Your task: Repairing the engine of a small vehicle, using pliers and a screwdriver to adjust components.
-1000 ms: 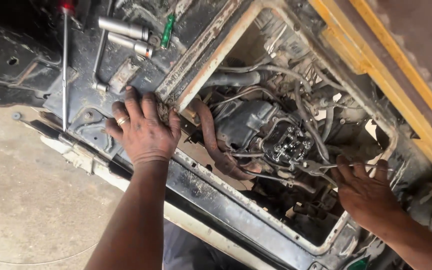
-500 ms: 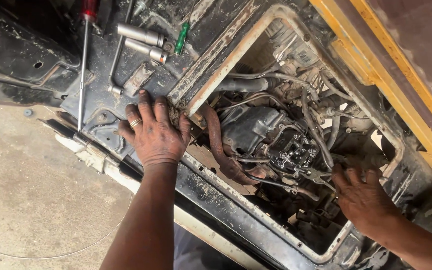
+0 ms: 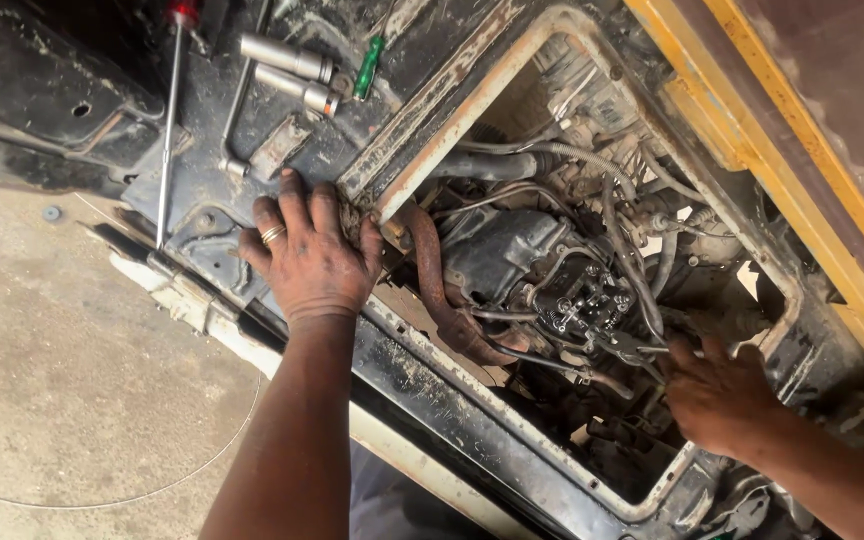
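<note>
Left hand (image 3: 310, 255): lying flat and open on the dirty panel (image 3: 212, 160), unmoved since a second ago; sockets (image 3: 287, 70) lying above it.
Right hand (image 3: 717, 395): reaching deeper into the engine bay (image 3: 552, 290); grip hidden, cannot tell; rusty pipe (image 3: 432, 290) sitting between both hands.

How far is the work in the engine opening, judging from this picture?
Done: the engine bay is open, and sockets and a long screwdriver lie out. In hand: the right hand reaches among the hoses beside the engine; the left hand braces on the frame. Left: the engine is still exposed.
</note>
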